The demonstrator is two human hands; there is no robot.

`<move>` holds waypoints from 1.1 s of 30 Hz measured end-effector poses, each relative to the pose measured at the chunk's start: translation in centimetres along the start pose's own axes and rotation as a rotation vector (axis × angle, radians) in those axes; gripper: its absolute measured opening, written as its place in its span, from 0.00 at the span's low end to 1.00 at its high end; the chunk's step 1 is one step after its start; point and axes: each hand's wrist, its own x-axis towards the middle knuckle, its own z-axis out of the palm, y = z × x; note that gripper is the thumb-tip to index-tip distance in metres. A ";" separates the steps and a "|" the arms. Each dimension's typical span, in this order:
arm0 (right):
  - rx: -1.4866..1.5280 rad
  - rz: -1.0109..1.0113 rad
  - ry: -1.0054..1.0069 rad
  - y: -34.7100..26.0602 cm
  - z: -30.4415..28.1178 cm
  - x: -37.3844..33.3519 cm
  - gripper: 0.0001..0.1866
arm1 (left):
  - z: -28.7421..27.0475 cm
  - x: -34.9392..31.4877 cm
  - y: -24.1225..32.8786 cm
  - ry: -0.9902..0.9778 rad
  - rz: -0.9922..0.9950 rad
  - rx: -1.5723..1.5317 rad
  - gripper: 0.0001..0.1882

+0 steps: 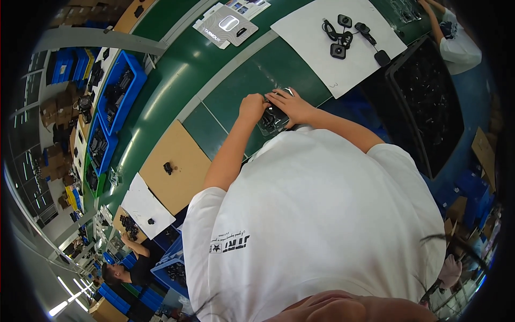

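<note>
At the bench edge in front of me is a clear plastic blister tray with black parts inside, one of which looks like a coiled cable. My left hand is closed at the tray's left side, its fingers bent near the upper edge. Across the tray's upper right side lies my right hand, its fingers curved over the plastic and gripping it. Both hands meet at the top of the tray and cover part of its contents.
A white sheet at the far right bears black devices with cables. A flat grey printed box lies beyond the green bench. Right of me stands a large black bin; left lies a tan board. Co-workers sit at both sides.
</note>
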 end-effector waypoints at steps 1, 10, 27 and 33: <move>0.003 -0.004 0.007 0.0 0.1 0.0 0.64 | -0.1 0.5 0.4 -0.031 -0.012 0.069 0.08; 0.008 0.017 -0.027 0.2 0.5 0.0 0.63 | 1.4 1.5 2.1 -0.032 -0.101 0.274 0.07; -0.062 0.020 -0.094 -0.5 -1.9 -0.4 0.55 | -0.3 -5.6 -1.0 0.324 -0.155 -0.146 0.07; -0.180 -0.163 0.158 0.9 0.7 -2.4 0.47 | 2.5 -6.2 -1.2 0.476 0.207 0.078 0.12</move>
